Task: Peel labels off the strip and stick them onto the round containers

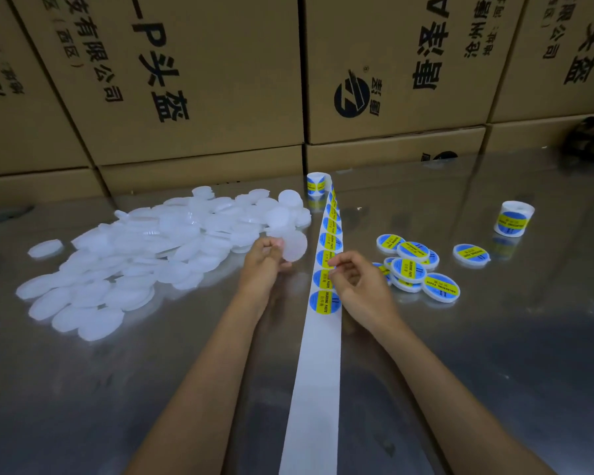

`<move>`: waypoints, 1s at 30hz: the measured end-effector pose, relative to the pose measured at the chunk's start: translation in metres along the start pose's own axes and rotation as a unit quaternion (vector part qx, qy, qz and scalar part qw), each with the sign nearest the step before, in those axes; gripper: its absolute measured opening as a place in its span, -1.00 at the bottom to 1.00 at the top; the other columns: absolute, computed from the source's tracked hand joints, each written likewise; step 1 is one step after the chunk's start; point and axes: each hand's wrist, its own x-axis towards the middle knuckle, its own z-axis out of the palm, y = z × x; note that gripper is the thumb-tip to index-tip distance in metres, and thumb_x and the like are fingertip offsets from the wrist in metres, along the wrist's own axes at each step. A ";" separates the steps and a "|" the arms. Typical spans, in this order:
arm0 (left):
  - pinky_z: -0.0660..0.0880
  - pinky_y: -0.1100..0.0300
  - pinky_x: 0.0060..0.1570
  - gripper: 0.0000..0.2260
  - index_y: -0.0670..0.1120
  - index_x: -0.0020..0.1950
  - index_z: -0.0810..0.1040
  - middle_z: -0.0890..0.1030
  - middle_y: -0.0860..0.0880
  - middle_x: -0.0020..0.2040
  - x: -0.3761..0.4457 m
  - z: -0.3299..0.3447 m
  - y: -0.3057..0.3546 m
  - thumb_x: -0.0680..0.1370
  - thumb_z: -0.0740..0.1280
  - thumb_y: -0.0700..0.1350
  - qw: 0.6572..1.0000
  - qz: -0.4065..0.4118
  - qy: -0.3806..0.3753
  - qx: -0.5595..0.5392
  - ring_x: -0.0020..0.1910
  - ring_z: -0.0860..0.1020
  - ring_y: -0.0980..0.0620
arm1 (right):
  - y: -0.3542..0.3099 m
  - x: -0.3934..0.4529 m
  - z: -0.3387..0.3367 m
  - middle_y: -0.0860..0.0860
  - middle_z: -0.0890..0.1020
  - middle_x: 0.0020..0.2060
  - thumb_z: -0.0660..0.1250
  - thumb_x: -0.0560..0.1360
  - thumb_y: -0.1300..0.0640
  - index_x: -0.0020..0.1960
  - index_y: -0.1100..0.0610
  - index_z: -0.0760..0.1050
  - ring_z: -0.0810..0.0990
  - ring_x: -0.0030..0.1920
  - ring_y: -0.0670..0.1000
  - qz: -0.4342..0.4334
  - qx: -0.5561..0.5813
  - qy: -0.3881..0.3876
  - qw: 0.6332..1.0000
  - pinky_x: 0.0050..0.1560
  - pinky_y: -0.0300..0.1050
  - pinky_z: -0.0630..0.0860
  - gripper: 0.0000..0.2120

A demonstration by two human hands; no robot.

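Left hand (263, 258) grips a blank container (294, 246) left of the strip (323, 337); right hand (354, 279) pinches a label (327, 258) on it.

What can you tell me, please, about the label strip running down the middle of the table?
The strip is a long white band of backing paper lying flat on the shiny table, unwound from a roll standing at the far end by the boxes. Its far half carries a row of round blue labels with a yellow band; the near half is bare white and runs out of view at the bottom. The right hand pinches at a label on its right edge. The left hand, beside it, holds a blank white container.
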 end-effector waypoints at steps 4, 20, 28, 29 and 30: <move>0.62 0.22 -0.11 -0.92 -0.13 0.04 0.53 0.70 -0.09 -0.04 -0.036 -0.017 0.008 0.66 0.25 -0.19 0.984 -0.056 -0.086 -0.148 -0.11 0.70 0.03 | -0.003 -0.005 0.006 -0.02 0.62 -0.10 0.43 0.52 0.09 0.08 -0.01 0.55 0.53 -0.10 -0.04 -0.064 -0.060 -0.021 0.996 -0.04 -0.23 0.46 -0.84; 0.61 0.24 -0.10 -0.87 -0.18 0.14 0.61 0.70 -0.07 0.03 -0.064 -0.025 0.012 0.61 0.34 -0.24 0.981 -0.074 -0.079 -0.163 -0.02 0.69 0.07 | 0.001 -0.026 -0.014 -0.05 0.57 0.13 0.45 0.49 0.04 0.22 0.09 0.60 0.44 0.19 0.05 -0.091 -0.310 -0.109 0.940 0.25 -0.08 0.35 -0.68; 0.62 0.10 0.11 -0.86 -0.18 0.15 0.61 0.72 -0.10 0.06 -0.063 -0.022 0.010 0.63 0.32 -0.22 0.982 -0.057 -0.097 -0.152 0.10 0.68 -0.06 | -0.010 -0.027 -0.012 -0.06 0.56 0.00 0.52 0.42 0.11 0.12 0.08 0.62 0.41 0.15 0.03 -0.061 -0.277 -0.127 0.951 0.23 -0.10 0.34 -0.71; 0.62 0.08 0.13 -0.84 -0.19 0.18 0.60 0.71 -0.11 0.08 -0.064 -0.021 0.010 0.63 0.31 -0.21 0.983 -0.056 -0.099 -0.141 0.11 0.68 -0.07 | -0.011 -0.028 -0.012 -0.05 0.56 -0.01 0.52 0.42 0.11 0.11 0.07 0.62 0.40 0.13 0.02 -0.053 -0.273 -0.129 0.952 0.21 -0.11 0.34 -0.72; 0.61 0.05 0.15 -0.83 -0.20 0.20 0.59 0.70 -0.13 0.10 -0.064 -0.020 0.010 0.64 0.30 -0.20 0.984 -0.056 -0.102 -0.132 0.12 0.68 -0.08 | -0.011 -0.028 -0.012 -0.05 0.56 -0.03 0.52 0.42 0.12 0.10 0.07 0.62 0.40 0.12 0.01 -0.047 -0.271 -0.132 0.952 0.19 -0.12 0.35 -0.73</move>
